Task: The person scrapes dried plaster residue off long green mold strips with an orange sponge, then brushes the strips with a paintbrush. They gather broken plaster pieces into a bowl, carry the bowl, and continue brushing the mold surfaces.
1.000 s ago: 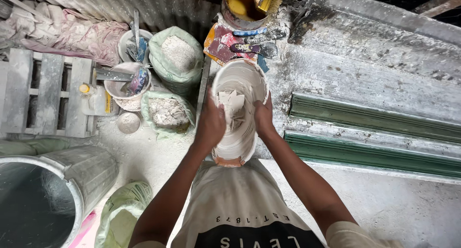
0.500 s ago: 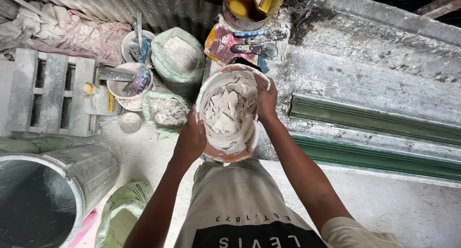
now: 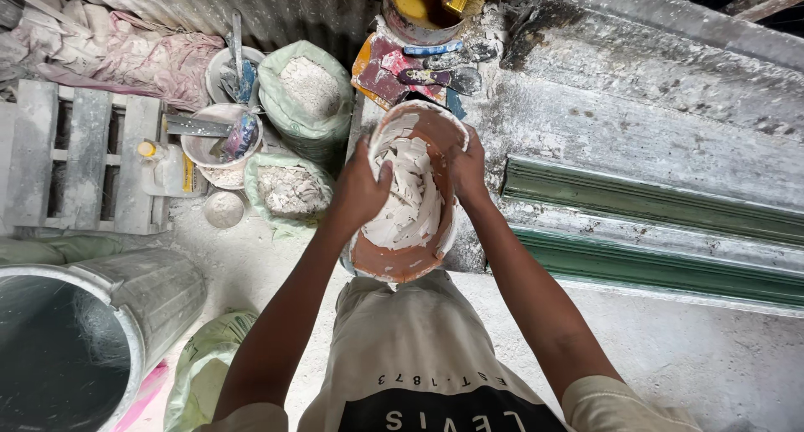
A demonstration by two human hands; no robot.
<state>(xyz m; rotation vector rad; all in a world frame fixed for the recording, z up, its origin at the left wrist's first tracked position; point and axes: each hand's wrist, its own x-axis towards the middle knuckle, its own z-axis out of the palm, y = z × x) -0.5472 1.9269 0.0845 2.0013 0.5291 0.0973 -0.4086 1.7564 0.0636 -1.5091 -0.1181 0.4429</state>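
Orange rubber bowl (image 3: 408, 260) squeezed between left hand (image 3: 358, 193) and right hand (image 3: 466, 171), fingers gripping its rim.

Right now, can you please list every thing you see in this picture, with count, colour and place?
flexible bowl: one, orange-brown, caked with cracked white plaster, centre, between both hands
open sacks of white powder: two, pale green, left of bowl
buckets with tools: two, whitish, far left of sacks
metal bin: one, grey, bottom left
wooden pallet: one, grey, left
green moulds: two, long, on the workbench at right
pot: one, yellow inside, top
left hand: on bowl's left rim
right hand: on bowl's right rim
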